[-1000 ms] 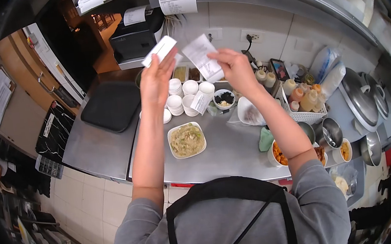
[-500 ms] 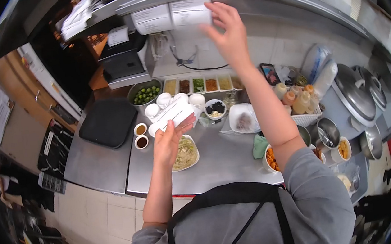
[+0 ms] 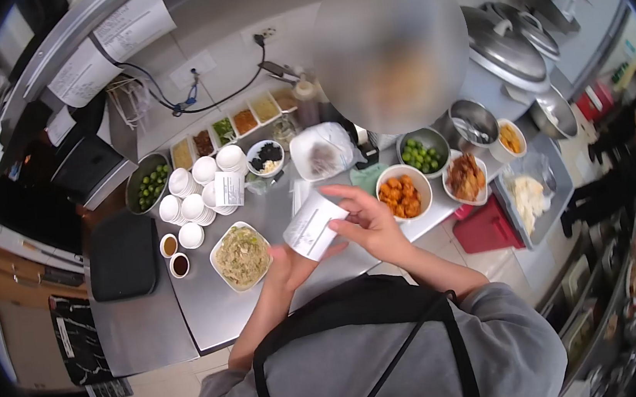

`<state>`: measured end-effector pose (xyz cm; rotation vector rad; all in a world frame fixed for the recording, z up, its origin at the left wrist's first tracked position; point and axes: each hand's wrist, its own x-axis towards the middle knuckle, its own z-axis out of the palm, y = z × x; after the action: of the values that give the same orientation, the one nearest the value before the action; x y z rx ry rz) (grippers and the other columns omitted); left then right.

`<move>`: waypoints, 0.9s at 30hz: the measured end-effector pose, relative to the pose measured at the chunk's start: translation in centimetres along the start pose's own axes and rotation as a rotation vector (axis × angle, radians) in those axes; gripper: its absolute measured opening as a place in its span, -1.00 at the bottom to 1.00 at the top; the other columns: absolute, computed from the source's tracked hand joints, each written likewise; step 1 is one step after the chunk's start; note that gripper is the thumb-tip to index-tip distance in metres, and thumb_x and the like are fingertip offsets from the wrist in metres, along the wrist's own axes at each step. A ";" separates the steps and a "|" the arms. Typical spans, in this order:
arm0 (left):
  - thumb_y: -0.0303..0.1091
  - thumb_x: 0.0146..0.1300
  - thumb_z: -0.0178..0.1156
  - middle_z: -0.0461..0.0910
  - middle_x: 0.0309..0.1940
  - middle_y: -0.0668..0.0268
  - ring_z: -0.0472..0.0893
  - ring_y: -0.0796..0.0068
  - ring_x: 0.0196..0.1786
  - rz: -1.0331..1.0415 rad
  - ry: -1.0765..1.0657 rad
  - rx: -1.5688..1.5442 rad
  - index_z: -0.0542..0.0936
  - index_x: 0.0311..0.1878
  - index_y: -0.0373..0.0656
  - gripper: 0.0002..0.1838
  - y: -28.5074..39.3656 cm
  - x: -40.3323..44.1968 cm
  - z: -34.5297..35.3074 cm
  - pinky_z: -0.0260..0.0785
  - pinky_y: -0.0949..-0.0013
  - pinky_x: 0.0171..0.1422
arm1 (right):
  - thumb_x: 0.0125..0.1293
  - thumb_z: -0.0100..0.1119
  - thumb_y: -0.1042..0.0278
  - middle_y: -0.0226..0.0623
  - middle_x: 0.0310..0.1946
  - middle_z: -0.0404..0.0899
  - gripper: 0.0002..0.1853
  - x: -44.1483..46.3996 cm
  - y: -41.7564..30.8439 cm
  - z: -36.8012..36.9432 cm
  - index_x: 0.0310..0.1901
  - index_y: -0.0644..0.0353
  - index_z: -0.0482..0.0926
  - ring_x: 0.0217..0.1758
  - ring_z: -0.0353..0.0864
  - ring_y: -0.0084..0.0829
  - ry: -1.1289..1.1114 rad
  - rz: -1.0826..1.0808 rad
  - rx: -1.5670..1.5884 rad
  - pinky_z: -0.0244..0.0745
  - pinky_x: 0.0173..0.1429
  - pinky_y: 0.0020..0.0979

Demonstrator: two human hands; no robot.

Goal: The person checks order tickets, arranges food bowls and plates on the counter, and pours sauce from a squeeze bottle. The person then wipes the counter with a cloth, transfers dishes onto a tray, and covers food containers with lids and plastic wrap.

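Observation:
A printed paper slip (image 3: 312, 228) is between my hands above the front of the steel counter. My right hand (image 3: 373, 222) pinches its right edge with thumb and fingers. My left hand (image 3: 291, 269) holds it from below and behind; the slip hides part of those fingers. Left of my left hand, a white square bowl of shredded pale food (image 3: 241, 258) sits on the counter. A second printed slip (image 3: 229, 189) rests against the stacked white cups (image 3: 196, 208). Right of my right hand stands a white bowl of orange pieces (image 3: 403, 194).
Two printed slips (image 3: 133, 22) hang from the rail at upper left. Two small sauce cups (image 3: 178, 266) stand beside a black case (image 3: 122, 255). A bowl of green fruit (image 3: 422, 153) and a bowl of browned food (image 3: 466, 177) stand at right. A blurred round patch covers the upper middle.
My right hand has come down from the hanging slips and now grips a slip together with my left hand. A slip now stands against the cups. The view has turned right.

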<state>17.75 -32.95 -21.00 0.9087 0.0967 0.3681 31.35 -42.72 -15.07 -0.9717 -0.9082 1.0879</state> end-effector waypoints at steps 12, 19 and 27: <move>-0.20 0.25 0.01 0.55 -0.25 0.12 0.54 0.34 -0.13 -0.201 0.147 -0.268 0.46 -0.13 -0.27 -0.69 -1.3 6.9 0.6 0.39 0.31 0.00 | 0.18 0.03 0.56 -0.37 -0.22 0.47 -0.71 -11.9 1.0 3.7 -0.03 0.22 0.42 -0.20 0.46 -0.60 0.620 -0.192 -0.322 0.32 -0.17 -0.58; -0.37 0.18 0.12 0.57 -0.30 0.33 0.53 0.58 -0.21 -0.218 -0.500 0.395 0.53 -0.16 -0.24 -0.79 -9.5 5.3 15.1 0.39 0.44 -0.13 | 0.17 0.06 0.46 -0.41 -0.40 0.42 -0.85 -25.6 -1.3 -1.9 -0.24 0.29 0.55 -0.38 0.36 -0.66 1.165 -0.214 -0.562 0.26 -0.32 -0.63; -0.28 0.16 0.14 0.59 -0.36 0.37 0.48 0.72 -0.34 -0.387 -0.963 0.391 0.56 -0.20 -0.28 -0.74 -22.4 2.4 37.4 0.27 0.64 -0.22 | 0.08 0.19 0.40 -0.38 -0.39 0.54 -0.80 -45.5 -4.6 -5.1 -0.30 0.36 0.58 -0.37 0.45 -0.64 1.637 -0.436 -0.359 0.32 -0.29 -0.59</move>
<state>34.88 -72.70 -15.43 1.3396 -0.5528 -0.4850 27.45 -88.55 -17.41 -1.4258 0.1167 -0.4089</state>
